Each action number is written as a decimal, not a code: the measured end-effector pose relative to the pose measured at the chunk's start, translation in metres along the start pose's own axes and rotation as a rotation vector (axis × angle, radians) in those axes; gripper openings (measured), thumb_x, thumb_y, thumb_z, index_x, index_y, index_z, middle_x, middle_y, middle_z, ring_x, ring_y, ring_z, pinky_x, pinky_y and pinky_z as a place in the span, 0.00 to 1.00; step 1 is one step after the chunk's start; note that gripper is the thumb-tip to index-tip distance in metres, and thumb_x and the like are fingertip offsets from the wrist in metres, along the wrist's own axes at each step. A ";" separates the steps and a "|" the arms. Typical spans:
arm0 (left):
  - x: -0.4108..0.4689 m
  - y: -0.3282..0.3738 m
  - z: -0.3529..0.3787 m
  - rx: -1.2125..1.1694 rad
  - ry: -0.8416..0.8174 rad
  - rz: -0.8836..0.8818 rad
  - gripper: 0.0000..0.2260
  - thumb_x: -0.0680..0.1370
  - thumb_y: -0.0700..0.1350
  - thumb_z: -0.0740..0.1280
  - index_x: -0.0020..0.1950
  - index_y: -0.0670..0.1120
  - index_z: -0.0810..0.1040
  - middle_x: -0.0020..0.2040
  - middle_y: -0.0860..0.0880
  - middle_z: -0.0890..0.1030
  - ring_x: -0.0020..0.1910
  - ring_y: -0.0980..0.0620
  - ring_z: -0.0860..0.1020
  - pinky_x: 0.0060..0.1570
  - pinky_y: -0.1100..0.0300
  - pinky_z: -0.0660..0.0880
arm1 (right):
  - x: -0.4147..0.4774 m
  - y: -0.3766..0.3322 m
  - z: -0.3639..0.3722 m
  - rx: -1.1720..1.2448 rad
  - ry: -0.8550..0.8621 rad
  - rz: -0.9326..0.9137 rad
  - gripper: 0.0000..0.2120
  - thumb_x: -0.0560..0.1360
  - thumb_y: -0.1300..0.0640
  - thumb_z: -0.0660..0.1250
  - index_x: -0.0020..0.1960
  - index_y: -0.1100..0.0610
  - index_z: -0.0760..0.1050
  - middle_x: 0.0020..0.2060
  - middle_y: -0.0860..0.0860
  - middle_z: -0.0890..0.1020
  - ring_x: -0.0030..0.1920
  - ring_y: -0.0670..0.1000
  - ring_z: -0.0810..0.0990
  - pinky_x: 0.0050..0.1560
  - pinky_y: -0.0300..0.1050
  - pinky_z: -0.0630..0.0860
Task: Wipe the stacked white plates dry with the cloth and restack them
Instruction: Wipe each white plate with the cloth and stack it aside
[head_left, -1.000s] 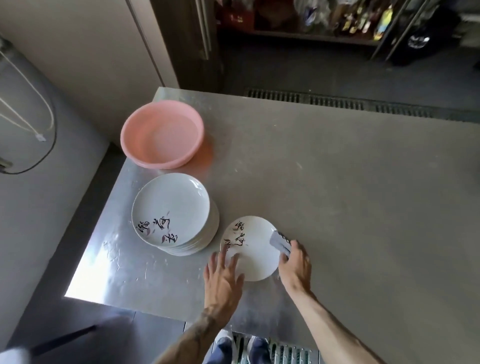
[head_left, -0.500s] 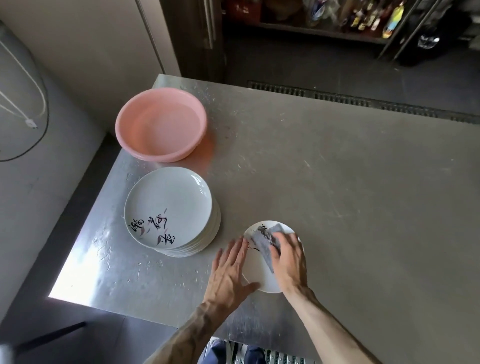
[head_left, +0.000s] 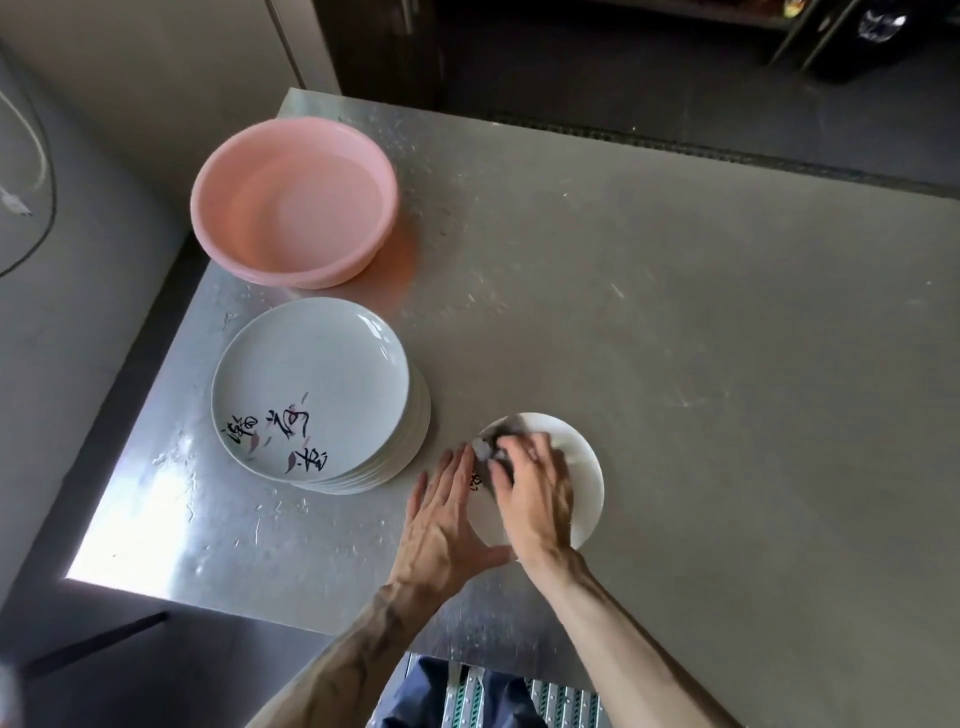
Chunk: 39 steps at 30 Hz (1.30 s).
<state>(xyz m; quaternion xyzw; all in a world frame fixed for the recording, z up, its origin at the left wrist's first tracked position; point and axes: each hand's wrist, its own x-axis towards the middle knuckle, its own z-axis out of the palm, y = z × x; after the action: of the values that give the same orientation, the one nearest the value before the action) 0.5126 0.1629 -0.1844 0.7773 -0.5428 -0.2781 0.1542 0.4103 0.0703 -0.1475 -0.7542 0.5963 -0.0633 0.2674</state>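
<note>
Wiping looks barely begun: one single plate (head_left: 587, 486) lies flat on the steel table (head_left: 701, 322), apart from the stack of plates (head_left: 311, 379) to its left, and no second, dried pile shows anywhere, so I judge this to be the first plate of the run, with the whole stack left to do and restack. The right hand (head_left: 537, 496) curls over a bunched grey cloth (head_left: 491, 448) and presses it onto the plate's far-left part, though blur hides the exact finger grip. The left hand (head_left: 448, 512) lies flat with fingers straight and close together, its tips against the plate's left rim as if to steady it. The plates are round, shallow, glazed white ceramic with black brush-lettering and small reddish leaf marks. They look smooth and probably slick if damp. The cloth looks soft and crumpled. The tabletop is dull brushed metal, scuffed and flecked with streaks that may be water, with a bright glare patch at its near-left corner. Behind the stack sits a round pink plastic basin (head_left: 293, 208) — smooth-walled, its contents not clear.
</note>
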 end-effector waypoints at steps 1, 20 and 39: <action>-0.001 0.000 -0.001 -0.017 0.011 0.003 0.59 0.62 0.76 0.69 0.84 0.48 0.52 0.83 0.51 0.60 0.82 0.53 0.56 0.80 0.45 0.55 | -0.008 -0.002 0.006 -0.011 -0.034 -0.035 0.12 0.81 0.50 0.65 0.63 0.49 0.78 0.62 0.50 0.76 0.58 0.56 0.76 0.56 0.53 0.74; -0.003 -0.004 -0.002 0.024 -0.011 0.007 0.63 0.61 0.81 0.68 0.84 0.45 0.52 0.84 0.49 0.56 0.83 0.52 0.54 0.81 0.46 0.53 | -0.011 0.022 0.005 0.009 0.242 0.096 0.08 0.77 0.51 0.74 0.55 0.50 0.83 0.55 0.52 0.80 0.53 0.59 0.80 0.50 0.51 0.78; -0.004 0.000 -0.010 0.017 -0.030 0.005 0.64 0.60 0.80 0.69 0.84 0.44 0.52 0.84 0.49 0.56 0.82 0.53 0.54 0.81 0.50 0.50 | -0.003 0.022 -0.004 -0.026 0.081 0.038 0.11 0.80 0.48 0.68 0.61 0.48 0.80 0.60 0.51 0.77 0.58 0.56 0.76 0.54 0.51 0.73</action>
<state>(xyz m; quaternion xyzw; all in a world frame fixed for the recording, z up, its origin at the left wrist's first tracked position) 0.5182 0.1662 -0.1753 0.7731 -0.5493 -0.2846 0.1401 0.3886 0.0687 -0.1537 -0.7430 0.6216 -0.0810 0.2343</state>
